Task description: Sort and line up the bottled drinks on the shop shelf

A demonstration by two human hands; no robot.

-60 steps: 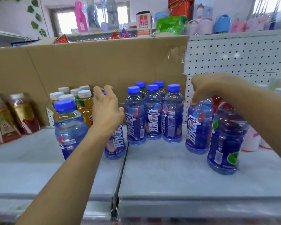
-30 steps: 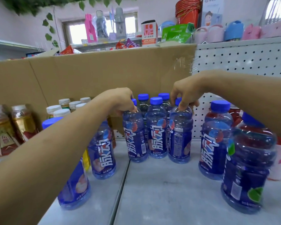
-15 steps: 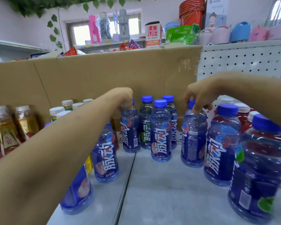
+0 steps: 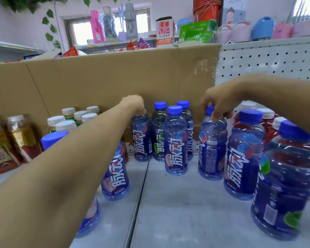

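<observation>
On the grey shelf (image 4: 186,208), from the left, stand amber tea bottles (image 4: 16,140) and then white-capped bottles of yellow drink (image 4: 66,120). Blue-capped bottles (image 4: 243,158) of clear bluish drink spread to the right edge, with red-drink bottles (image 4: 267,120) behind them. A cardboard box (image 4: 106,81) backs the row. The left hand (image 4: 133,104) curls its fingers over the cap of a rear blue bottle (image 4: 141,140). Right of a cluster of three (image 4: 175,140), the right hand (image 4: 217,102) pinches the cap of a second blue bottle (image 4: 212,149).
</observation>
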